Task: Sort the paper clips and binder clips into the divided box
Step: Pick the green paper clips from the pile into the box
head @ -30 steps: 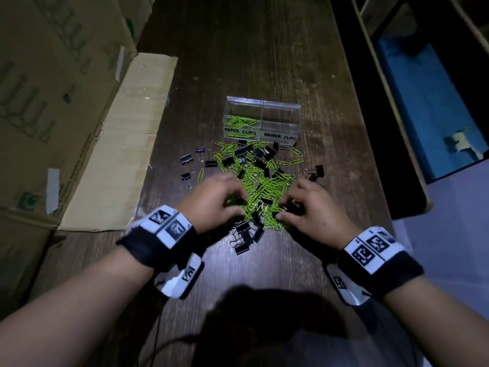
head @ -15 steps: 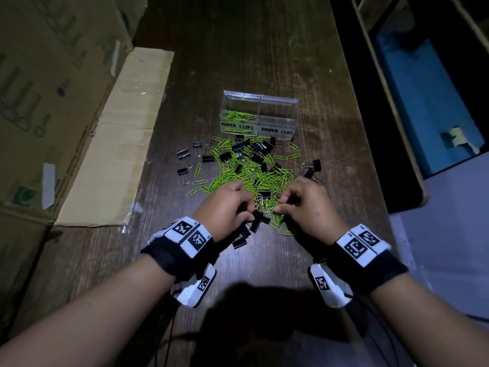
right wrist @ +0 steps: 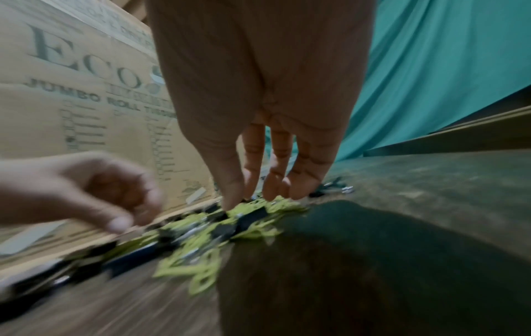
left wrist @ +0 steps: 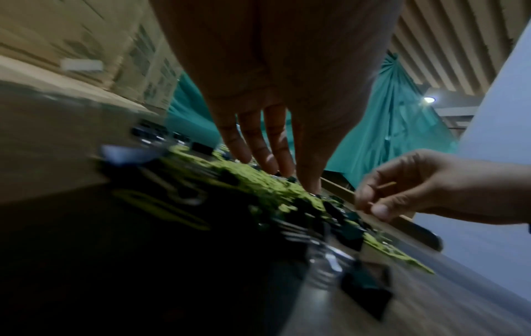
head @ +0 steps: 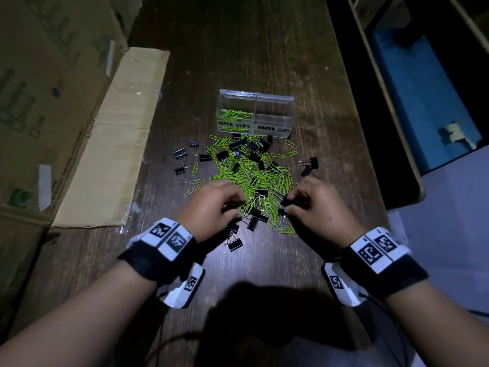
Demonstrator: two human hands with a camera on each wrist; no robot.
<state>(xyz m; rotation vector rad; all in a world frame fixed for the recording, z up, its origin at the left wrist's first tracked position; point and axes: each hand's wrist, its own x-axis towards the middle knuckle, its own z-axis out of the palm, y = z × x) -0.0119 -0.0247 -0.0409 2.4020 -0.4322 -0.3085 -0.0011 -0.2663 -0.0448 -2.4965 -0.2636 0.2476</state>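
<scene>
A clear divided box (head: 275,102) stands on the dark wooden table; its left cell, labelled PAPER CLIPS, holds green paper clips (head: 232,115), and no clips show in the BINDER CLIPS cell. In front lies a mixed pile (head: 254,176) of green paper clips and black binder clips. My left hand (head: 232,205) curls its fingers over green clips at the pile's near left. My right hand (head: 289,202) pinches a black binder clip (head: 284,202) at the near right. Both wrist views are blurred: left-hand fingertips (left wrist: 273,163) and right-hand fingertips (right wrist: 270,193) touch the pile.
Cardboard boxes (head: 39,102) and a flattened flap (head: 113,144) line the table's left side. A wooden frame (head: 383,102) runs along the right edge. Stray binder clips lie left (head: 181,154) and right (head: 309,165) of the pile, one near my left wrist (head: 235,244).
Both hands have drawn their fingers together over the near part of the pile. The right hand now has a black clip at its fingertips.
</scene>
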